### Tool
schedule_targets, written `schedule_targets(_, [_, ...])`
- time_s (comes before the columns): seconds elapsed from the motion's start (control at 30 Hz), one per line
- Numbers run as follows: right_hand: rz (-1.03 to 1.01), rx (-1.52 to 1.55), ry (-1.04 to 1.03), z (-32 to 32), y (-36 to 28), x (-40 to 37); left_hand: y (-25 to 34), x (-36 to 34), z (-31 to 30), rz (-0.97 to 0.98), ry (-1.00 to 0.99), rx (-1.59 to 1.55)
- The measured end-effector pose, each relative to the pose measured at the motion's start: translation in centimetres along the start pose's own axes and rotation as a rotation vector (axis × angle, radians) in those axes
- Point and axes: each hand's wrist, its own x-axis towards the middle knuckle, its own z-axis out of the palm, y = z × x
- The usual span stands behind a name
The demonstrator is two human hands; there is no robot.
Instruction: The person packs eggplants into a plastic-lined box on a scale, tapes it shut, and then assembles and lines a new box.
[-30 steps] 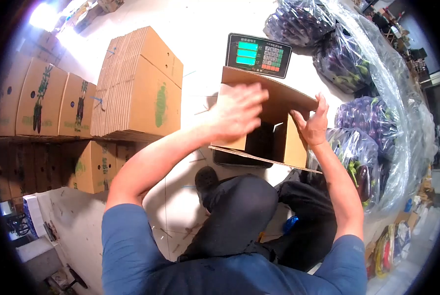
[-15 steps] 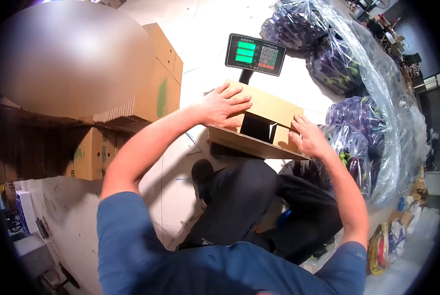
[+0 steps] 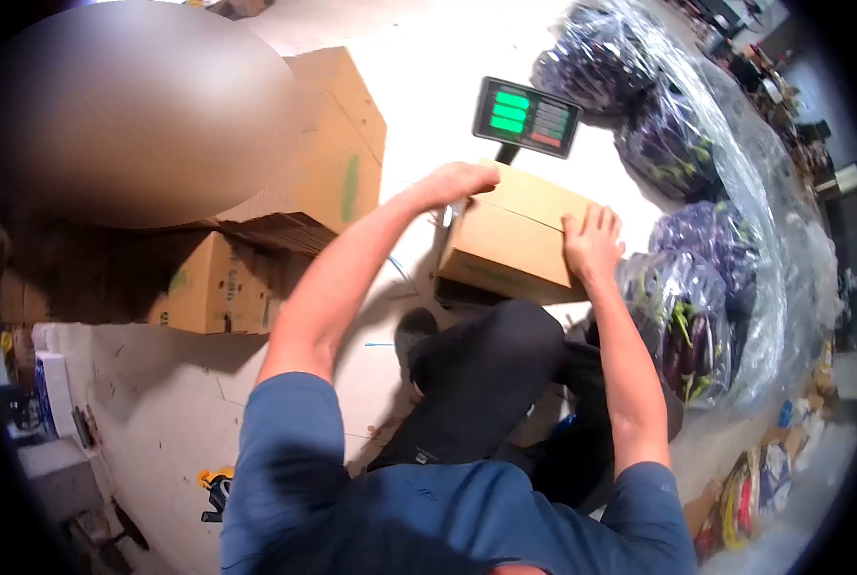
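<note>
Carton, closed along a top seam, lying between the two hands: right of and below the left hand, left of the right hand. Left hand at the far left corner, fingers drawn close together; whether they pinch anything cannot be told, though a small shiny object shows just beneath. Right hand with fingers spread over the right end of the top, bracing that side.

For sound work at this step, the flaps are best held flat, their edges meeting evenly along the seam; pressure from the two hands should be balanced, since a heavier push on one end could skew the carton or spring a flap.

Left forearm slanting up and inward from a bent elbow set wide; right forearm steeper, leaning inward to a lower wrist. The carton thus sits braced from both sides.

Beyond the hands, the scale display; farther left of the left hand, stacked cartons; right of the right hand, bagged eggplants; nearer the body, the bent knee.
</note>
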Motion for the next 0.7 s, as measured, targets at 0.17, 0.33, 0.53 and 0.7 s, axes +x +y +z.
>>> schedule_targets(0.17, [-0.041,0.087,-0.084,1.2,0.7,0.7,-1.6,-8.2,-2.3,0.535,0.45,0.78])
schedule_targets(0.33, [0.001,0.066,-0.131,0.8,0.5,0.6,10.7,-28.4,-12.5,0.771,1.329,0.607])
schedule_targets(0.53, [-0.004,0.042,-0.119,1.2,0.5,0.6,26.2,-49.5,-26.9,1.182,1.773,0.194])
schedule_targets(0.7, [-0.012,0.057,-0.08,1.0,0.6,0.4,32.8,-52.0,-35.3,0.805,1.617,-0.012])
